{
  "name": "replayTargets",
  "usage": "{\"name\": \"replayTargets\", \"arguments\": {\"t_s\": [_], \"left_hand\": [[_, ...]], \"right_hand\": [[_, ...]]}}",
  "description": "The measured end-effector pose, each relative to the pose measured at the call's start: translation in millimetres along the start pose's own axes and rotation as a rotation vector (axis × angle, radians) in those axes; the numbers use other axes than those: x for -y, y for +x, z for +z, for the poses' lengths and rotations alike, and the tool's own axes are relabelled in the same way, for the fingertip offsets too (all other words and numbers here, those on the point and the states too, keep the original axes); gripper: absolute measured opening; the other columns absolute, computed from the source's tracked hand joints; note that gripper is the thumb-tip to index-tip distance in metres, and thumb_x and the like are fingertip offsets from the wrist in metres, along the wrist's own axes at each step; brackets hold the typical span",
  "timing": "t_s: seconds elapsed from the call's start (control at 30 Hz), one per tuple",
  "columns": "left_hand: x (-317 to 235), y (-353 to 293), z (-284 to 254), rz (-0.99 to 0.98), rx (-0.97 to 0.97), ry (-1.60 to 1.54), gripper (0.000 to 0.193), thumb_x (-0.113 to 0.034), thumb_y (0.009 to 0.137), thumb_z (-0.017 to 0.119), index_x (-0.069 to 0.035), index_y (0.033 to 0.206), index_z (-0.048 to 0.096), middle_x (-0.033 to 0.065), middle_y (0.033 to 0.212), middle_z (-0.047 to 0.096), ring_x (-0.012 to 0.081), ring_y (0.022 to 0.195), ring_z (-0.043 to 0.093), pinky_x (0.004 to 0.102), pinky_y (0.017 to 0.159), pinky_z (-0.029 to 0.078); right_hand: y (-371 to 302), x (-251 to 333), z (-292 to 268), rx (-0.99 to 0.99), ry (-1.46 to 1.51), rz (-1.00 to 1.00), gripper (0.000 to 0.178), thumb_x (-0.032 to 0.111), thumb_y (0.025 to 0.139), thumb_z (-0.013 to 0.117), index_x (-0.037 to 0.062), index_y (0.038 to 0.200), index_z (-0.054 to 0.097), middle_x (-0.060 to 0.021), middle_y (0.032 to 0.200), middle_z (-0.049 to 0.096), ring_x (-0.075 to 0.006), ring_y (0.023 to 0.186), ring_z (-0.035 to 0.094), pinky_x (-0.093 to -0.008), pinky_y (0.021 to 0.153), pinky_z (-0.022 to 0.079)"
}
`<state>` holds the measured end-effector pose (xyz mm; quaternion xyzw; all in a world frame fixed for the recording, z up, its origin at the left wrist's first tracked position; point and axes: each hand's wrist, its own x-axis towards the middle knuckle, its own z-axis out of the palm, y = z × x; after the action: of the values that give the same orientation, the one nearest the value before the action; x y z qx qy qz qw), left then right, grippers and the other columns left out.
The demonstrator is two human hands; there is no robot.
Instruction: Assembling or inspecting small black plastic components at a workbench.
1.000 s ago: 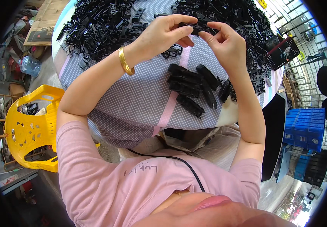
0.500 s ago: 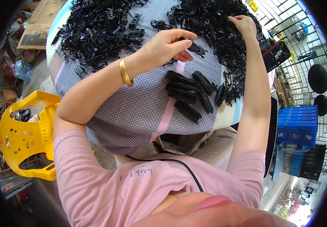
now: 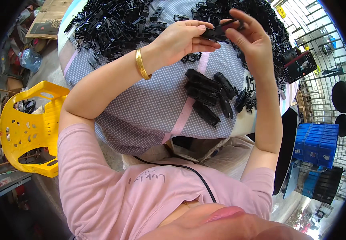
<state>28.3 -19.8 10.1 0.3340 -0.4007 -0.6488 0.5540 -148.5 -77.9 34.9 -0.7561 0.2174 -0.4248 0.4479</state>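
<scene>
My left hand [image 3: 183,42], with a gold bangle at the wrist, grips an elongated black plastic part [image 3: 213,34] between thumb and fingers above the table. Close against it, my right hand [image 3: 256,42] has its fingers and thumb curled around a small black piece [image 3: 239,25], partly hidden by the fingers. Whether the two pieces touch is not clear. Nearer to me on the dotted cloth lies a cluster of larger black parts [image 3: 203,89], some side by side and some loose.
Heaps of small black parts cover the table's far left [image 3: 113,32] and far right [image 3: 275,42]. The dotted tablecloth [image 3: 141,112] drapes over the near edge. A yellow plastic chair [image 3: 29,132] stands left; blue crates [image 3: 316,144] sit to the right. A dark phone-like device [image 3: 300,67] is at the right edge.
My right hand has come from the right heap back to my left hand, now with a small black piece. The left hand still holds its part. The whole view has shifted slightly.
</scene>
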Motion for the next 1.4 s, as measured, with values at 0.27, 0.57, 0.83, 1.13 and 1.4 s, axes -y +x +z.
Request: {"name": "replayTargets", "arguments": {"t_s": [0.27,0.57,0.83,1.13,1.4], "left_hand": [[2,2,0,0.018,0.057,-0.024,0.027,-0.008,0.092,0.034,0.006,0.113,0.045,0.0216,0.102,0.056,0.0303,0.091,0.061,0.0355,0.085,0.050],[6,2,0,0.118,0.030,0.180,0.032,-0.013,0.091,0.045,0.005,0.117,0.045,0.0165,0.100,0.058,0.0222,0.088,0.062,0.0292,0.080,0.052],[-17,-2,7,0.180,0.065,0.222,0.037,-0.005,0.084,0.053,0.004,0.119,0.044,0.0052,0.092,0.056,0.0102,0.077,0.057,0.0210,0.068,0.048],[-31,-10,6,0.230,0.122,0.300,0.034,-0.010,0.085,0.054,0.003,0.116,0.048,0.0081,0.089,0.059,0.0145,0.079,0.058,0.0244,0.073,0.048],[-4,-34,27,0.526,0.594,0.994,0.021,-0.005,0.079,0.059,-0.004,0.099,0.054,0.0077,0.092,0.058,0.0202,0.082,0.058,0.0308,0.073,0.046]], "right_hand": [[-11,-10,6,-0.074,-0.319,-0.138,0.034,0.004,0.073,0.069,-0.0013,0.105,0.058,-0.0080,0.097,0.063,-0.0132,0.090,0.059,-0.0246,0.080,0.047],[-15,-13,14,-0.115,-0.452,-0.296,0.030,0.006,0.071,0.071,0.0033,0.099,0.061,-0.0077,0.099,0.063,-0.0145,0.092,0.059,-0.0266,0.084,0.046],[-12,-13,10,-0.049,-0.049,-0.120,0.033,0.010,0.079,0.064,0.0006,0.109,0.056,-0.0096,0.106,0.059,-0.0173,0.098,0.056,-0.0289,0.086,0.046],[-15,-2,6,0.048,-0.150,-0.080,0.036,0.025,0.088,0.053,-0.0019,0.112,0.055,-0.0105,0.104,0.060,-0.0163,0.093,0.059,-0.0279,0.083,0.047],[-9,-30,15,0.236,-0.237,0.176,0.018,0.013,0.080,0.060,0.0048,0.095,0.065,-0.0079,0.089,0.065,-0.0188,0.082,0.061,-0.0298,0.075,0.048]]}}
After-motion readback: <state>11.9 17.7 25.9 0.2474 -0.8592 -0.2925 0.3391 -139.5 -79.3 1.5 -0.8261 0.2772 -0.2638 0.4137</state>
